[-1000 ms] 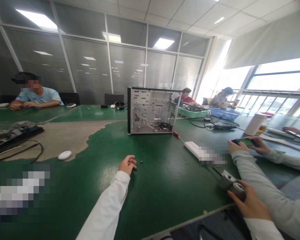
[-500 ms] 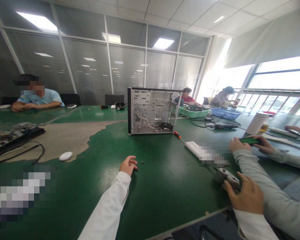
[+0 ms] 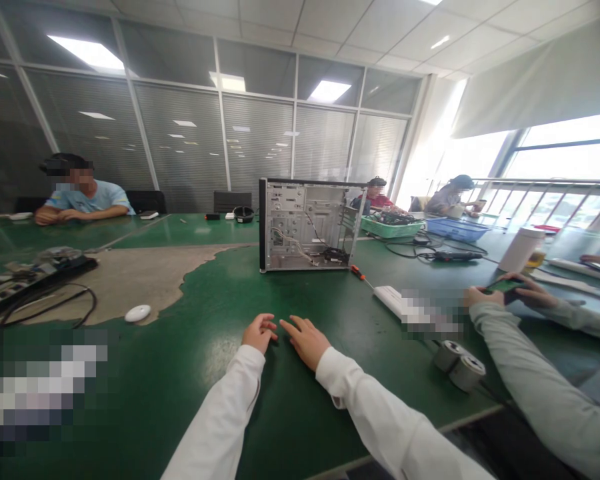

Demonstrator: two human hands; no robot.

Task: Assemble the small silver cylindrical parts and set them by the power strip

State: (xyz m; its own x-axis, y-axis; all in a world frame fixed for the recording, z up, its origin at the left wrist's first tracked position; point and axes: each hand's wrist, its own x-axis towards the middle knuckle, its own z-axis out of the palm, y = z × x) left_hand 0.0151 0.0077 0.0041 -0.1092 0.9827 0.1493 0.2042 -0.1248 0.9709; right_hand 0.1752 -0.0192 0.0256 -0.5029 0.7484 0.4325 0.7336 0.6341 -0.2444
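Observation:
My left hand (image 3: 261,333) rests over the green table (image 3: 220,293) near its middle, fingers slightly bent and apart, holding nothing. Just to its right, my right hand (image 3: 307,341) is stretched out palm down with its fingers spread. The two hands are close but not touching. Beyond them stands an open metal computer case (image 3: 310,227) with cables inside. An orange-and-black screwdriver (image 3: 359,273) lies at its lower right corner, beside a white power strip (image 3: 393,303). The small dark piece seen earlier between the hands is hidden now.
Two grey metal cylinders (image 3: 460,365) stand at the right. A person in grey sleeves (image 3: 510,360) holds a phone there. Green (image 3: 390,227) and blue baskets (image 3: 455,229) are farther back. At left are a white oval object (image 3: 138,313) and electronic parts (image 3: 35,273).
My right hand has left the grey cylinders and moved left, beside my left hand. It now covers the spot of the small dark piece. My left hand has barely moved.

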